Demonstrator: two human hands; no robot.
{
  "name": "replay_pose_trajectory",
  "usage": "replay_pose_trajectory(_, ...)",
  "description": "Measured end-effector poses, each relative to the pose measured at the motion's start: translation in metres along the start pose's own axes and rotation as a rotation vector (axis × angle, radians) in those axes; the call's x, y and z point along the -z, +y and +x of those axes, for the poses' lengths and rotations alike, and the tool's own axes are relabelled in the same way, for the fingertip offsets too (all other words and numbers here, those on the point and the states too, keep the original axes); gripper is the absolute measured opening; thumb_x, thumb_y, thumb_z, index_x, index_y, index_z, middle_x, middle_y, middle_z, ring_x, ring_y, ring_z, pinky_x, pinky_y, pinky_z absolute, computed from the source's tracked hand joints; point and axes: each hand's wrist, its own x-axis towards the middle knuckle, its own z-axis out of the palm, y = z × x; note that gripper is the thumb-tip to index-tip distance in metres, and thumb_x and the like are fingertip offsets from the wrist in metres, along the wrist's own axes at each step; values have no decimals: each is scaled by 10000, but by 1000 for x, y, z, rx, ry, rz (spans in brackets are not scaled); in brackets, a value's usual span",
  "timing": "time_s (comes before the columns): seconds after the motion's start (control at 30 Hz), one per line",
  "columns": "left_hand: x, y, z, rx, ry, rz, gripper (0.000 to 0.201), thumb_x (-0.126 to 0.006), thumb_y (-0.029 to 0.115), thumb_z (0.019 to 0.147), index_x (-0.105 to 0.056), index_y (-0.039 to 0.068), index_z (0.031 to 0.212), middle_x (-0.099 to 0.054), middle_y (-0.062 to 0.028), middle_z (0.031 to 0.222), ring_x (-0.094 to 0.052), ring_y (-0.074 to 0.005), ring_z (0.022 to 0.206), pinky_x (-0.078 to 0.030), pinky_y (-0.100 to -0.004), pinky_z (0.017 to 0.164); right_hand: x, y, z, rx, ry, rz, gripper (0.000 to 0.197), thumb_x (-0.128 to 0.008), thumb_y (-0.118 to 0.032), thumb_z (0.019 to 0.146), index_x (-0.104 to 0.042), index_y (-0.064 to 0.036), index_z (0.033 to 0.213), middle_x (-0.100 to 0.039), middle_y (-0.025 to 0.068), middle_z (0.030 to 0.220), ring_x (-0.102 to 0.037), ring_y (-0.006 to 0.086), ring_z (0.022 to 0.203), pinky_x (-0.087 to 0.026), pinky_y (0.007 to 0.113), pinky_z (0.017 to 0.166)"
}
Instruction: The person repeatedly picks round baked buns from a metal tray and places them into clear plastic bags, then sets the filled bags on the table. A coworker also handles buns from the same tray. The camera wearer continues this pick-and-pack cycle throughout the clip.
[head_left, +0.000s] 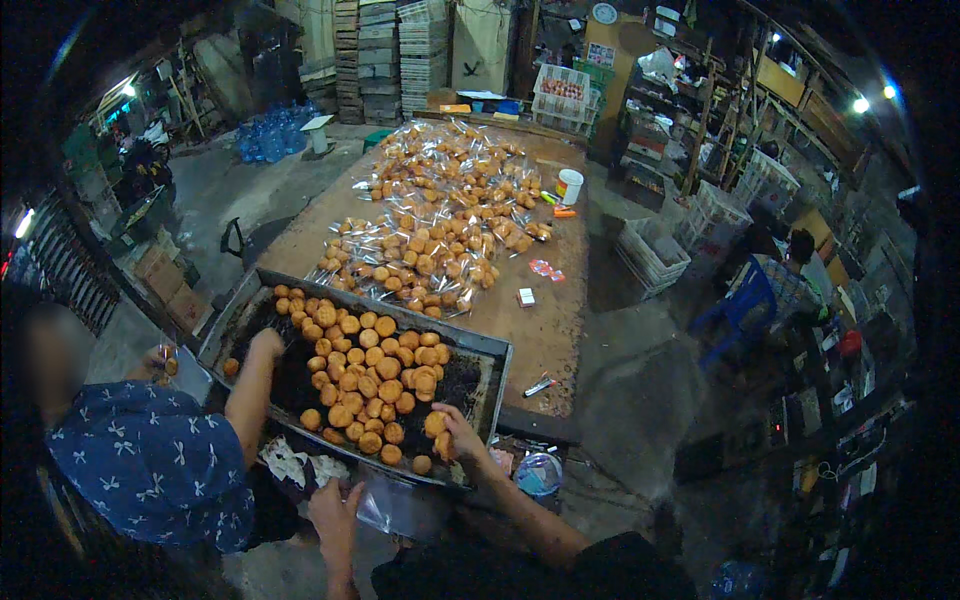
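Left hand: I've got the left hand low in my view, thumb and fingers apart, right beside a clear plastic bag; whether they touch, I cannot tell.
Right hand: here's the right hand over the tray's near right corner, fingers closed on a couple of held buns.
Tray: the dark metal tray sits straight ahead, loose buns heaped through its middle, a few strays towards the edges!
Co-worker: on my left, a person in a blue patterned shirt, one hand in the tray, the other near its left end.
Table: beyond, a brown table carries a great spread of bagged buns, with a white tub to their right.
Right side: I spot a pale crate on the floor, then a blue chair.
Back: tall crate stacks, and blue bottles to their left.
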Motion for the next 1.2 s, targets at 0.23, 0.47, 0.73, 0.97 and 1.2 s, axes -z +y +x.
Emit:
replay_pose_trajectory(0.23, 71, 34, -9, -402, 88, 89, 179, -747, 180, 880, -726, 16, 948, -641, -173, 972, -641, -370, 992, -526, -469, 813, -56, -66, -25, -21, -151, 223, 605, -595, -62, 938, -401, -174, 1500, -557, 83, 1348, -572, 247, 1227, -511, 411, 1019)
replay_pose_trajectory(0.47, 91, 69, 25, -758, -220, -204, 203, -760, 174, 868, -746, 16, 995, -580, -171, 1062, -618, -371, 1021, -512, -451, 901, -146, -114, -64, 268, -314, -325, 653, -773, -83, 918, -446, -74, 1483, -564, 71, 1355, -585, 192, 1208, -483, 359, 1066)
replay_pose_trajectory(0.73, 98, 58, 66, -733, -338, -373, 212, -787, 169, 855, -765, 50, 1029, -629, -218, 1258, -634, -413, 1148, -511, -460, 989, -135, -125, -31, 632, -614, -1024, 450, -731, -33, 833, -632, -33, 1271, -615, 166, 1231, -644, 362, 1026, -514, 415, 969)
replay_pose_trajectory(0.97, 91, 54, 82, -804, -264, -409, 212, -778, 185, 868, -762, 44, 1026, -632, -187, 1336, -627, -381, 1223, -495, -442, 1025, -128, -122, -26, 403, -559, -1011, 307, -696, -222, 958, -662, -71, 1223, -638, 120, 1233, -580, 301, 1200, -421, 458, 1025)
replay_pose_trajectory(1.2, 80, 42, 91, -661, -448, -659, 235, -763, 187, 900, -740, 29, 1072, -599, -187, 1425, -596, -322, 1300, -457, -435, 1085, -123, -120, -31, 463, -596, -1193, 226, -728, -286, 948, -740, -86, 1053, -686, 32, 1022, -571, 255, 1106, -381, 439, 983)
